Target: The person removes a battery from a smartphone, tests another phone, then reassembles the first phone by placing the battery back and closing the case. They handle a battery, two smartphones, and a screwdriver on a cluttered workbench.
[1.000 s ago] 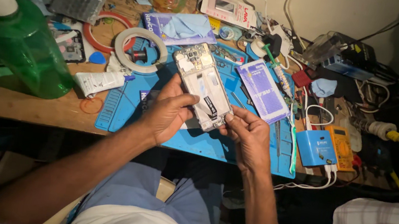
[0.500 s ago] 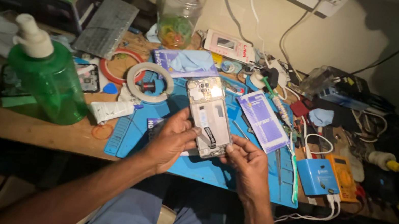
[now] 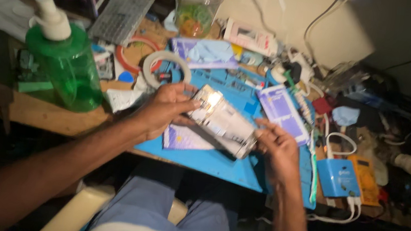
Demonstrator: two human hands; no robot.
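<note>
Item: opened phone [image 3: 221,121], back cover off, shiny inner frame catching the light. We hold it tilted above the blue work mat [image 3: 220,165], clear of the surface. Our left hand [image 3: 164,109] clasps its upper end, thumb over the top face and fingers curled beneath; our right hand [image 3: 276,147] pinches the lower corner between thumb and fingertips. Both grips are closed on the phone.

Risks, as we judge them: the phone hangs in the air on two end grips, so a slip of the right-hand pinch would drop it onto the mat or off the near edge onto our lap. With the inside exposed, a thumb pressed across the open face could bend or smear a small part. The glare makes fine detail hard to read, which invites a wrong touch.

Surface: a wooden bench [image 3: 32,108], crowded. Green pump bottle [image 3: 64,62] at left; a roll of white tape [image 3: 165,68] and a red ring [image 3: 131,58] behind the mat; a pale purple card [image 3: 283,110] beside the phone; a small blue box [image 3: 341,178] and an orange meter [image 3: 364,179] at right, amid cables.

Room: dim, pale wall behind, a clear jar [image 3: 199,3] against it.
</note>
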